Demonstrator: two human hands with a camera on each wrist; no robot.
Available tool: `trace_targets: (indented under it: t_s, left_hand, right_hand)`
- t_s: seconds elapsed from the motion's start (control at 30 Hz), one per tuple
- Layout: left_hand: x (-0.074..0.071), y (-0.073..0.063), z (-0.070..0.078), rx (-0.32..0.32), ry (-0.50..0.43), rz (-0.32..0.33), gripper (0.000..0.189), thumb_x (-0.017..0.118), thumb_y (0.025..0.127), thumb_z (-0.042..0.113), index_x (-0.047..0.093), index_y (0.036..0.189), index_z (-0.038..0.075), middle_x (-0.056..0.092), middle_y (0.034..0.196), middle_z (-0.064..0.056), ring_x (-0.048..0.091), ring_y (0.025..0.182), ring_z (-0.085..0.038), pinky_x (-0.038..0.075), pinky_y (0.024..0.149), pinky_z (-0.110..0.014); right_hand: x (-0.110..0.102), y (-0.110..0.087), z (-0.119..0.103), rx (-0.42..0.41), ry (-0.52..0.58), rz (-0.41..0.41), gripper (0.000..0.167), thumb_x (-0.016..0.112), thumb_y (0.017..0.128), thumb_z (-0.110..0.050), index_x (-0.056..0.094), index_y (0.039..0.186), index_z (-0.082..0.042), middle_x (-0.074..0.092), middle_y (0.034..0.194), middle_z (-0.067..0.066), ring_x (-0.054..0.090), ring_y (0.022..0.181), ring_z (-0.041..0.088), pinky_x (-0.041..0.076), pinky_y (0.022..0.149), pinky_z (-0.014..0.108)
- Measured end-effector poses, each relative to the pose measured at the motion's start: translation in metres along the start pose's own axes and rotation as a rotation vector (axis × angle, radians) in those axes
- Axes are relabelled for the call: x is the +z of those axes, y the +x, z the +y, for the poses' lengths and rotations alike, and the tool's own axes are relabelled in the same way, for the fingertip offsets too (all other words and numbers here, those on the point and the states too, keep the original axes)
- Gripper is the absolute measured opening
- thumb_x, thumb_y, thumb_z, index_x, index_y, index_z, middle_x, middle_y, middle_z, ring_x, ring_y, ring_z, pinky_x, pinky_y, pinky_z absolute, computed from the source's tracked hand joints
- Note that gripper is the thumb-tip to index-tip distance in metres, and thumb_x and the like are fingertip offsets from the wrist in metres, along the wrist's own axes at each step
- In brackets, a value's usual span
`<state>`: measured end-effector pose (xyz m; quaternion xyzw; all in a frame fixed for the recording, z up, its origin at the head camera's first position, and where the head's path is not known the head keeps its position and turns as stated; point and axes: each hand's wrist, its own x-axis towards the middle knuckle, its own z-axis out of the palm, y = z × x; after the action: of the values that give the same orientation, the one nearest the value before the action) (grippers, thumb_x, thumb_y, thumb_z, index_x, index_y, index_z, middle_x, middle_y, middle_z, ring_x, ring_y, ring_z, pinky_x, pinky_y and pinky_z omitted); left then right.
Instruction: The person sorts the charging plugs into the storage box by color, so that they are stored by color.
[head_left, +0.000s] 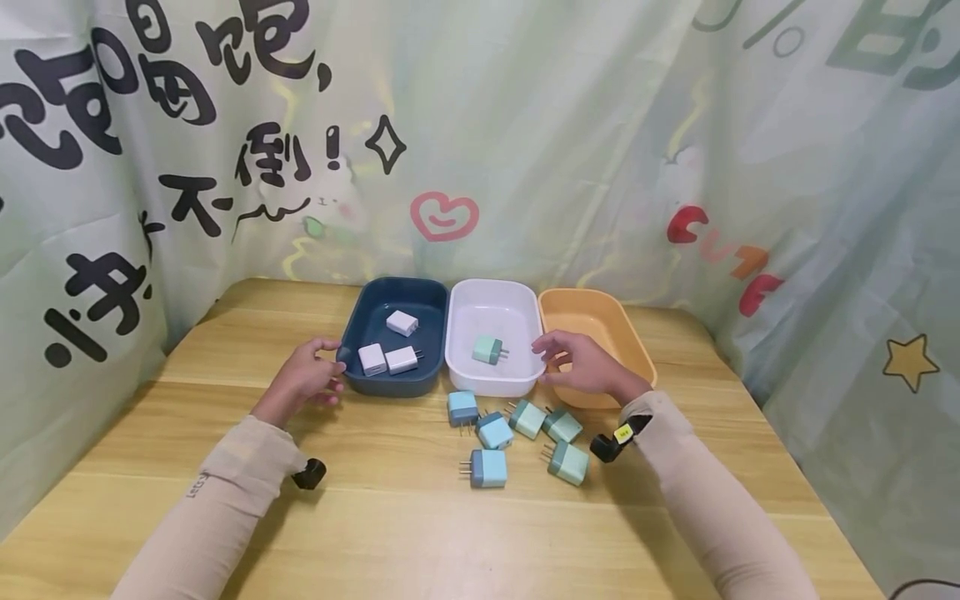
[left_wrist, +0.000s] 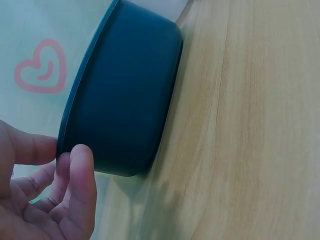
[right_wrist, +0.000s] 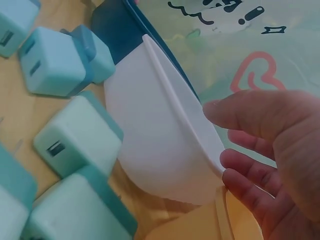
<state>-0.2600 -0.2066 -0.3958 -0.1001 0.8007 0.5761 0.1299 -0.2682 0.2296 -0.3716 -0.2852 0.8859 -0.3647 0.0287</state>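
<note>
I have the table spread toward me, three trays in a row along its far edge, their longer sides running from near to far: dark blue tray at the left, white tray in the middle, orange tray at the right. The relation I watch is rim to fingertips. The left hand is nearer the dark blue tray, which lies to its right; thumb and curled fingers look to pinch that rim near its near-left corner. The right hand has its thumb spread from its fingers, tips at the white tray's right rim, the tray lying to their left. Inside, the mint plug points its prongs right, toward that hand. White plugs sit in the dark blue tray; blue plugs and green plugs lie nearer the table's near edge.
</note>
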Motion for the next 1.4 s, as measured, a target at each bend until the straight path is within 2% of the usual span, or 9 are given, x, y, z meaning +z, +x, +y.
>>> trace_targets:
  t_s: [0.17,0.3,0.33,0.5,0.67,0.83,0.97,1.13,1.4]
  left_hand:
    - [0.001,-0.001,0.004,-0.005,0.001,0.004,0.055,0.048,0.099,0.003,0.029,0.150,0.008,0.052,0.107,-0.020,0.059,0.072,-0.023,0.057,0.061,-0.035]
    - [0.001,-0.001,0.006,-0.008,0.007,0.005,0.055,0.048,0.099,0.004,0.029,0.150,0.007,0.051,0.111,-0.021,0.059,0.073,-0.024,0.057,0.062,-0.035]
    - [0.001,-0.001,0.005,-0.010,0.009,0.004,0.055,0.048,0.099,0.003,0.029,0.150,0.007,0.051,0.111,-0.021,0.059,0.073,-0.024,0.057,0.062,-0.035]
    - [0.001,-0.002,-0.003,-0.020,0.019,0.002,0.054,0.048,0.099,0.004,0.029,0.150,0.007,0.052,0.110,-0.021,0.060,0.072,-0.023,0.057,0.062,-0.034]
    - [0.001,-0.001,0.000,-0.019,0.017,0.000,0.055,0.048,0.099,0.005,0.029,0.150,0.008,0.052,0.106,-0.020,0.059,0.072,-0.024,0.057,0.063,-0.035]
    - [0.001,-0.001,0.002,-0.023,0.023,-0.004,0.055,0.048,0.099,0.005,0.029,0.151,0.008,0.051,0.110,-0.021,0.060,0.074,-0.025,0.057,0.063,-0.035]
    - [-0.001,-0.002,0.003,-0.022,0.036,0.000,0.055,0.048,0.100,0.006,0.028,0.151,0.008,0.051,0.110,-0.021,0.060,0.074,-0.024,0.057,0.064,-0.034]
    - [-0.002,-0.002,0.003,-0.012,0.039,-0.003,0.054,0.047,0.100,0.007,0.028,0.151,0.008,0.050,0.105,-0.020,0.060,0.074,-0.023,0.057,0.064,-0.034]
    - [-0.001,-0.001,0.002,-0.027,0.037,-0.001,0.054,0.048,0.100,0.007,0.029,0.151,0.010,0.050,0.110,-0.020,0.060,0.075,-0.024,0.057,0.064,-0.034]
  right_hand:
    - [-0.004,-0.013,0.002,-0.048,0.003,0.022,0.039,0.080,0.078,-0.005,0.062,0.112,0.000,0.063,0.108,0.017,0.061,0.095,0.032,0.054,0.084,0.045]
    - [-0.007,-0.022,0.002,-0.050,0.014,0.011,0.038,0.079,0.079,-0.006,0.062,0.113,0.000,0.063,0.109,0.017,0.060,0.096,0.034,0.053,0.085,0.044]
    - [-0.007,-0.026,-0.003,-0.041,0.027,0.003,0.038,0.079,0.079,-0.004,0.062,0.113,0.001,0.062,0.109,0.018,0.060,0.097,0.036,0.053,0.086,0.046]
    - [-0.002,-0.040,-0.002,-0.040,0.058,-0.008,0.039,0.079,0.079,-0.004,0.061,0.113,0.004,0.061,0.109,0.020,0.059,0.096,0.034,0.052,0.086,0.048]
    - [-0.001,-0.050,0.003,-0.053,0.065,0.005,0.041,0.080,0.077,-0.004,0.061,0.112,0.005,0.061,0.109,0.022,0.060,0.094,0.034,0.053,0.086,0.045]
    - [-0.003,-0.060,0.002,-0.066,0.071,0.006,0.044,0.081,0.076,-0.004,0.060,0.113,0.005,0.061,0.109,0.021,0.061,0.093,0.031,0.054,0.085,0.041]
    - [-0.001,-0.068,0.002,-0.050,0.080,-0.002,0.044,0.082,0.076,-0.006,0.061,0.114,0.004,0.062,0.107,0.018,0.061,0.093,0.032,0.054,0.085,0.038]
    - [0.005,-0.078,0.007,-0.060,0.064,-0.025,0.046,0.082,0.075,-0.005,0.060,0.114,0.005,0.065,0.100,0.015,0.063,0.090,0.029,0.054,0.083,0.040]
    - [0.014,-0.090,0.016,-0.067,0.039,-0.086,0.045,0.079,0.079,-0.007,0.059,0.117,0.005,0.066,0.101,0.012,0.064,0.090,0.028,0.055,0.079,0.042]
